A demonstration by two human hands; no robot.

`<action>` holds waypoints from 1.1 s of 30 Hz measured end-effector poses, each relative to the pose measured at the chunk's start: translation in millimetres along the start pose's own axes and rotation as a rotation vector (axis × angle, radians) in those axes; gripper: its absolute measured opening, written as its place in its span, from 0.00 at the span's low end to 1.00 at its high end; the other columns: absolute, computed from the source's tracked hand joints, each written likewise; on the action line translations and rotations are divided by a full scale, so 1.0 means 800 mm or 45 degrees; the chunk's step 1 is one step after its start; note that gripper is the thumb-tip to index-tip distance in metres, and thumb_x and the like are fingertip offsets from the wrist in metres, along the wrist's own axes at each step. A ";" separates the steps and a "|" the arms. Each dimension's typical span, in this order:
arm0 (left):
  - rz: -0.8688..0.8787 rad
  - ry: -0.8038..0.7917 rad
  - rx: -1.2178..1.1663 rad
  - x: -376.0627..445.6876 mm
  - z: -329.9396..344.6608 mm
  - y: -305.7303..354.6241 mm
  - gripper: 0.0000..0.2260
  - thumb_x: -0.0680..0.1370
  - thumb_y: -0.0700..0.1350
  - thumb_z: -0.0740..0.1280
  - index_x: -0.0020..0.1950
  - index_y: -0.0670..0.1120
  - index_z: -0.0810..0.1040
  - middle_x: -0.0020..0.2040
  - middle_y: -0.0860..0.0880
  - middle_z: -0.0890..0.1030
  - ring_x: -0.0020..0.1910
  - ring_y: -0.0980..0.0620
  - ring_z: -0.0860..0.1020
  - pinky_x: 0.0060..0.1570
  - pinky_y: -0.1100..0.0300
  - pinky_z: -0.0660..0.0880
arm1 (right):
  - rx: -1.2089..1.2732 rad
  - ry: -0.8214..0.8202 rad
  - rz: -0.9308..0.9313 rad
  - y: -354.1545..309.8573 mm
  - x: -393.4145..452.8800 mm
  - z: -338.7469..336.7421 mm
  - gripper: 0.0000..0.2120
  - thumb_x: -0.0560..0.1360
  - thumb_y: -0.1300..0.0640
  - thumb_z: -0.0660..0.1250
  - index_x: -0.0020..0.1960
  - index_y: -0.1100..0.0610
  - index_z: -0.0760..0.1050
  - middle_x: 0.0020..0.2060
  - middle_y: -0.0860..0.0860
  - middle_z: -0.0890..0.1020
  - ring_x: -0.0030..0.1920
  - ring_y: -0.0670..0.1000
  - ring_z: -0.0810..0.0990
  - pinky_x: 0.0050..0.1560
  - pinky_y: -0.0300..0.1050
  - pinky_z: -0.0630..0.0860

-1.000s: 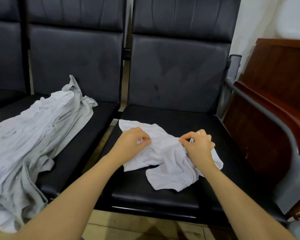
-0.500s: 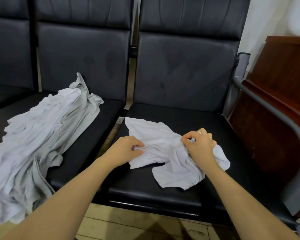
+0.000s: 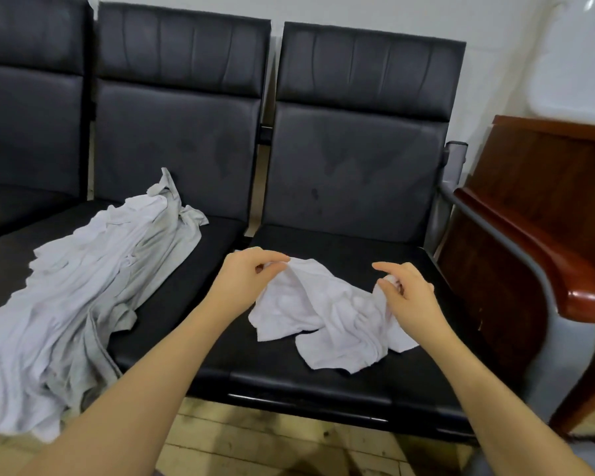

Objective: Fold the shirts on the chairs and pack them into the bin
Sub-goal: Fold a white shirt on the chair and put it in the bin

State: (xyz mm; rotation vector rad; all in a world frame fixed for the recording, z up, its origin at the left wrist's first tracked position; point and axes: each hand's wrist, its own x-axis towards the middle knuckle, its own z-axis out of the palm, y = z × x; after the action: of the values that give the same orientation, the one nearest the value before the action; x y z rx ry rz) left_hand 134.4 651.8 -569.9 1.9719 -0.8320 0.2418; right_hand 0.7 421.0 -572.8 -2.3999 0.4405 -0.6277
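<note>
A crumpled white shirt (image 3: 327, 316) lies on the seat of the right-hand black chair (image 3: 354, 173), towards the seat's near half. The left hand (image 3: 246, 281) grips the shirt's far left corner: thumb and fingers (image 3: 275, 257) are curled together and pinch a bunch of cloth, lifting that edge slightly off the seat. The right hand (image 3: 407, 297) holds the shirt's right side; its thumb and lower fingers pinch a small wad of fabric, while the index finger (image 3: 387, 267) points out to the left, straight and clear of the cloth. Between the two hands the shirt sags in loose folds, and its near edge spreads in two rumpled flaps on the black cushion.

On the middle chair (image 3: 179, 139), to the left, a larger pile of pale grey shirts (image 3: 83, 290) is heaped across the seat. Its far end rises to a peak against the backrest, and its near end spills over the front edge of the seat, hanging down towards the floor. The pile and the white shirt are well apart, each on its own seat, with the gap between the two chairs between them. A third black chair (image 3: 28, 108) stands at the far left.

To the right of the chairs, just beside the grey metal armrest (image 3: 516, 242), stands a dark red-brown wooden cabinet (image 3: 543, 187). Pale wooden floor (image 3: 255, 444) shows below the seat fronts. No bin shows in this view.
</note>
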 end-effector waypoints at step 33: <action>0.373 0.335 0.082 0.117 -0.144 0.225 0.10 0.82 0.43 0.59 0.59 0.45 0.78 0.54 0.50 0.80 0.50 0.58 0.73 0.50 0.67 0.66 | 0.309 0.821 -0.322 -0.185 0.037 -0.219 0.03 0.78 0.61 0.63 0.47 0.59 0.76 0.40 0.49 0.77 0.39 0.41 0.73 0.37 0.22 0.65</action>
State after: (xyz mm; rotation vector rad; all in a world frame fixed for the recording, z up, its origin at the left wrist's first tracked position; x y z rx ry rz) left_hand 107.8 647.3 -338.2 1.8212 -0.9452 0.6920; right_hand -44.9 436.0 -346.5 -1.9953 0.2950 -1.4909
